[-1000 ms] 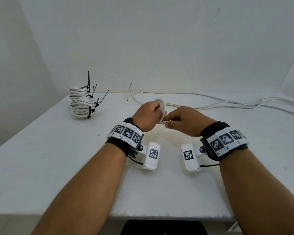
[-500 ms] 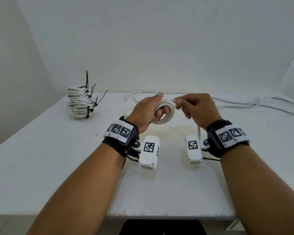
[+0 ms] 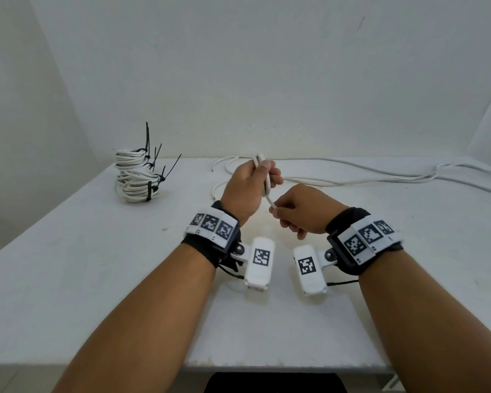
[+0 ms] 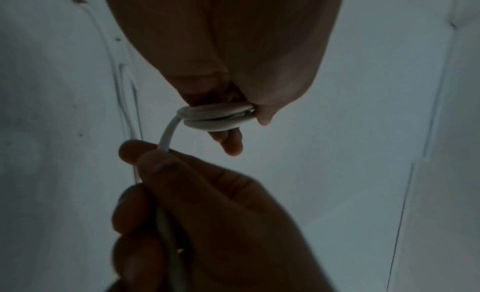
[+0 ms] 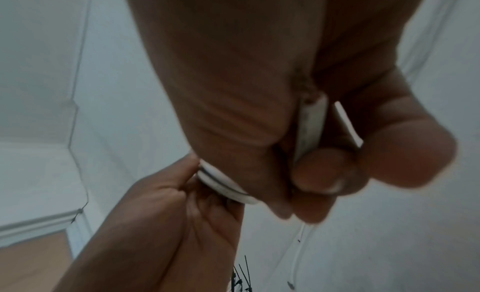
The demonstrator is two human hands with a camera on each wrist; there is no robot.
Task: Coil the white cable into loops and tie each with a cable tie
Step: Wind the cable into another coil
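My left hand (image 3: 262, 180) is raised over the table's middle and grips a small coil of white cable (image 3: 260, 163), seen edge-on. The coil (image 4: 218, 116) shows as two or three stacked loops between thumb and fingers. From it a short strand (image 3: 270, 201) runs down to my right hand (image 3: 281, 212), which pinches it just below and nearer to me. In the right wrist view the cable (image 5: 311, 128) passes through my curled right fingers, with the coil (image 5: 223, 183) beyond in my left hand (image 5: 182, 204). The loose cable (image 3: 352, 180) trails along the table's back.
A stack of tied white coils (image 3: 135, 177) with black cable-tie tails sticking up stands at the back left of the white table (image 3: 97, 265). Walls close the table in behind and on the left. The table's front edge (image 3: 267, 364) lies near my forearms.
The coil has turned from lying open and flat to edge-on in my left hand. My right hand has come down and toward me, still pinching the strand.
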